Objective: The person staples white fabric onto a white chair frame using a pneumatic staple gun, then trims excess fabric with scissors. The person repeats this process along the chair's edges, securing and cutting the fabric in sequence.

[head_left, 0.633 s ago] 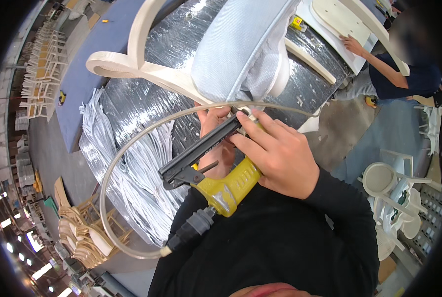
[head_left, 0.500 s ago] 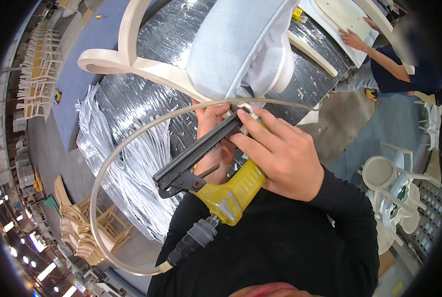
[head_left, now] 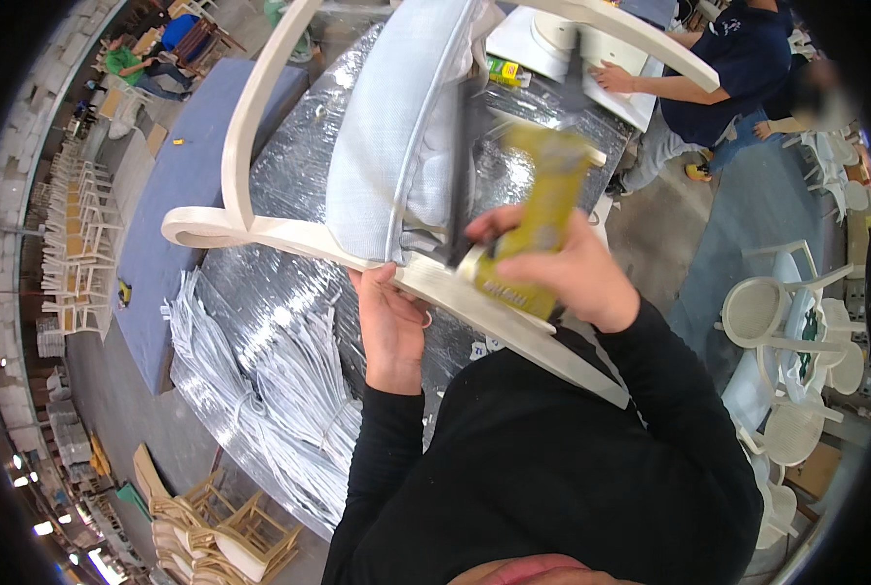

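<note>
A chair with a pale wooden frame (head_left: 494,307) and a light blue padded seat (head_left: 382,127) lies tilted on a table wrapped in shiny plastic film. My left hand (head_left: 393,331) grips the wooden rail from below, its thumb against the corded edge of the cover. In my right hand (head_left: 591,278) is a yellow and black staple gun (head_left: 542,195), smeared by motion and turned with its dark nose toward the rail. Loose grey cloth bunches at the seat's edge beside the nose. Whether the nose touches it I cannot tell.
Bundled white strips (head_left: 299,390) lie on the film-covered table (head_left: 260,312) at left. A blue padded surface (head_left: 182,195) stands beyond. At the far right a co-worker (head_left: 737,68) handles a white panel (head_left: 523,39). Wooden chairs (head_left: 757,312) stand at the right, others at lower left.
My right hand has swung the staple gun upright, from tilted across my left hand to beside the seat edge. The chair sits lower and further left in view; the left hand now shows on the rail.
</note>
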### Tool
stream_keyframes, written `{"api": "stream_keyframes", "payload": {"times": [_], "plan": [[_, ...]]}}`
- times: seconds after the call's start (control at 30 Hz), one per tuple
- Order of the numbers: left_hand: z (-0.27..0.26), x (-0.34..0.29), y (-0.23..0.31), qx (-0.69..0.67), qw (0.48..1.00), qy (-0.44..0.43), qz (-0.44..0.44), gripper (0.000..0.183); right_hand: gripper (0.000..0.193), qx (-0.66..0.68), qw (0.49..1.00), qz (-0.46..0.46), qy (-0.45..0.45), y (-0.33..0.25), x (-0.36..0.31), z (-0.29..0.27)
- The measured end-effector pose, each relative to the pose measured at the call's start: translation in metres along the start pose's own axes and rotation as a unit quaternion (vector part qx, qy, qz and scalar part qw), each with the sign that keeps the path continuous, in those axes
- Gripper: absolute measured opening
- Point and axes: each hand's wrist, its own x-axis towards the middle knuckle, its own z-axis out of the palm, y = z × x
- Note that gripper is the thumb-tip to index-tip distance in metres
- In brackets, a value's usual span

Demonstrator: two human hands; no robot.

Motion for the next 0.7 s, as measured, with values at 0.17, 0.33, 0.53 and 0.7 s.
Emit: {"api": "stream_keyframes", "payload": {"times": [0.17,0.33,0.53,0.7], "plan": [[0.015,-0.008,-0.002,0.024,0.999,0.020,0.036,0.055,0.041,0.145,0.963,-0.056,0.222,-0.015,-0.013,-0.008],[0.009,-0.011,0.001,0.029,1.000,0.009,0.007,0.058,0.043,0.005,0.995,-0.104,-0.003,0.016,-0.022,0.017],[-0.004,-0.011,-0.002,0.069,0.997,-0.035,0.017,0.052,0.032,-0.161,0.974,-0.117,-0.105,-0.004,-0.001,0.042],[-0.012,-0.002,-0.014,-0.014,0.999,0.025,0.046,0.038,0.026,-0.313,0.932,-0.106,-0.147,-0.010,0.005,0.058]]}}
